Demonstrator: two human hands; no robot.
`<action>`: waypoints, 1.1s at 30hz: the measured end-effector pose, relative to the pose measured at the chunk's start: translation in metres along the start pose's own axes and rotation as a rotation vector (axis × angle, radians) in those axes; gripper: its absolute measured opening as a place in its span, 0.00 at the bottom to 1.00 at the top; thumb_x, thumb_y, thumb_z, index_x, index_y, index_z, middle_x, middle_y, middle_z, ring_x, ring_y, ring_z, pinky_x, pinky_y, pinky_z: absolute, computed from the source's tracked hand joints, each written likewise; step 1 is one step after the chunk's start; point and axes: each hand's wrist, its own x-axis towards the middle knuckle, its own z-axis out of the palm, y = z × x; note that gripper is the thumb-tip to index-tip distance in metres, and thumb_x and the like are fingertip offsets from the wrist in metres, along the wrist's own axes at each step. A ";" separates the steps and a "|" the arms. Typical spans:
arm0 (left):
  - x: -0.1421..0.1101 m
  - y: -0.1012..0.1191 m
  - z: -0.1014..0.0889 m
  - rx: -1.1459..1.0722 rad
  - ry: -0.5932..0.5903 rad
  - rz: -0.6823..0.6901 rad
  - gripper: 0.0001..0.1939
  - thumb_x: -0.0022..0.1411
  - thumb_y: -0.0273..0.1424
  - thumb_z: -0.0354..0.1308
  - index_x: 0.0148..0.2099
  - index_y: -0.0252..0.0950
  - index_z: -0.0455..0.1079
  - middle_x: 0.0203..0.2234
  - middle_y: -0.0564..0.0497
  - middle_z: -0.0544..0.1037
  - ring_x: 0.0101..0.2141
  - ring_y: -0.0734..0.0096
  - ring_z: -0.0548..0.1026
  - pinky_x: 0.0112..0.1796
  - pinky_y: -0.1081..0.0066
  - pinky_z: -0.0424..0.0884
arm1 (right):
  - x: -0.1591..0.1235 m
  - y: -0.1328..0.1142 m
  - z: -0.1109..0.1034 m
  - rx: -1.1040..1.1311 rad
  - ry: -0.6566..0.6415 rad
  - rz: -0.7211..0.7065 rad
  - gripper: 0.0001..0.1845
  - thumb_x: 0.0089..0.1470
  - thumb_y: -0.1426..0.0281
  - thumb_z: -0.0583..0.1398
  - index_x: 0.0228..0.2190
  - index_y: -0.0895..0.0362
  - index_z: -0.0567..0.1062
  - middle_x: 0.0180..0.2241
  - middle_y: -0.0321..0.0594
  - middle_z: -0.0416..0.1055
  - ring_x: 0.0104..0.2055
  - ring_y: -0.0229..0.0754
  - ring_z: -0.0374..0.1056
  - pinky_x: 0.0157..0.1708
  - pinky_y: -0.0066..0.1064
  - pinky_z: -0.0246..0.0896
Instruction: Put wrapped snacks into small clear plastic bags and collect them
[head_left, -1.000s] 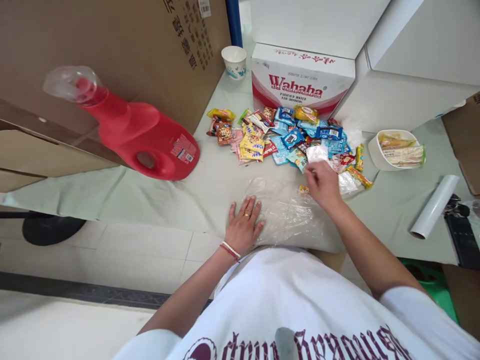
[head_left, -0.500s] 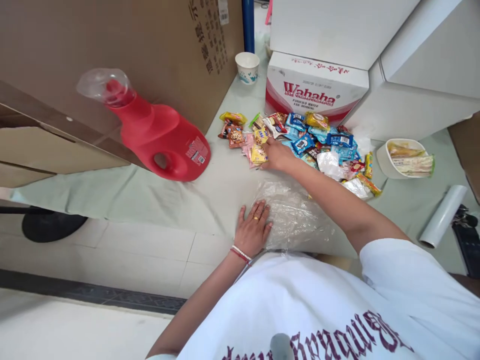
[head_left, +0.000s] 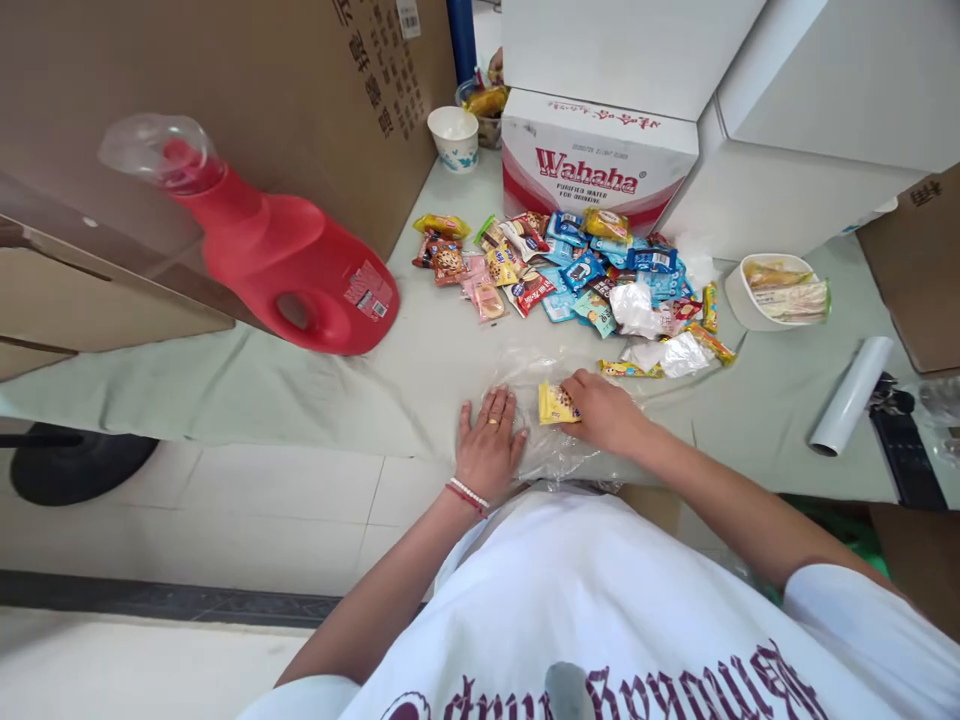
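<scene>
Yellow packet [head_left: 553, 403], centre of frame, gripped in the right hand [head_left: 606, 412], fingers closed on its right end; that end is hidden by them, print too small to read. Packet is over the clear plastic film [head_left: 551, 450]; can't tell if it touches. Left hand [head_left: 486, 455] flat, fingers slightly spread, on the film's left side, gripping nothing. Film outline hard to make out, lower edge runs up against the white shirt [head_left: 600, 580].

Snack pile [head_left: 581, 270] sits upper centre, lower layers covered. Clear container [head_left: 489, 132] partly behind the Wahaha box [head_left: 600, 170]. Black object [head_left: 907, 460] at right, details unclear.

Edges: front cloth [head_left: 420, 390] edge passes just below the left hand. Bare cloth between red bottle [head_left: 322, 260] and left hand, plus a strip between pile and film.
</scene>
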 end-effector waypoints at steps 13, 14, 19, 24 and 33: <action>-0.042 -0.063 -0.032 0.000 -0.183 0.438 0.30 0.63 0.25 0.52 0.66 0.43 0.67 0.69 0.42 0.64 0.69 0.53 0.60 0.68 0.43 0.48 | -0.123 0.047 0.096 0.199 0.250 -0.329 0.18 0.65 0.64 0.59 0.55 0.51 0.75 0.59 0.50 0.70 0.61 0.55 0.64 0.60 0.54 0.62; -0.040 -0.064 -0.033 -0.017 -0.174 0.432 0.25 0.65 0.25 0.50 0.62 0.44 0.71 0.65 0.44 0.70 0.66 0.55 0.65 0.67 0.45 0.52 | -0.127 0.049 0.102 0.213 0.269 -0.299 0.15 0.67 0.67 0.57 0.51 0.52 0.78 0.56 0.49 0.73 0.59 0.54 0.66 0.58 0.53 0.64; -0.010 -0.052 -0.047 -0.268 -0.114 0.345 0.15 0.71 0.32 0.47 0.41 0.42 0.77 0.41 0.46 0.83 0.52 0.62 0.76 0.56 0.56 0.67 | -0.114 0.055 0.088 0.601 0.260 -0.161 0.17 0.69 0.61 0.52 0.41 0.53 0.79 0.38 0.43 0.79 0.40 0.44 0.74 0.42 0.38 0.71; 0.046 -0.033 -0.052 -0.284 -0.036 0.003 0.21 0.71 0.41 0.46 0.26 0.41 0.64 0.24 0.49 0.74 0.36 0.61 0.74 0.42 0.62 0.69 | -0.080 0.076 0.049 0.855 0.087 0.192 0.20 0.65 0.57 0.50 0.38 0.56 0.77 0.27 0.37 0.75 0.25 0.40 0.69 0.26 0.29 0.64; 0.074 -0.020 -0.016 -0.079 0.067 -0.275 0.11 0.64 0.39 0.55 0.34 0.39 0.70 0.33 0.42 0.76 0.40 0.51 0.71 0.40 0.58 0.66 | 0.002 0.064 -0.017 0.059 0.264 0.188 0.17 0.67 0.61 0.56 0.50 0.56 0.77 0.48 0.52 0.75 0.52 0.54 0.68 0.41 0.36 0.61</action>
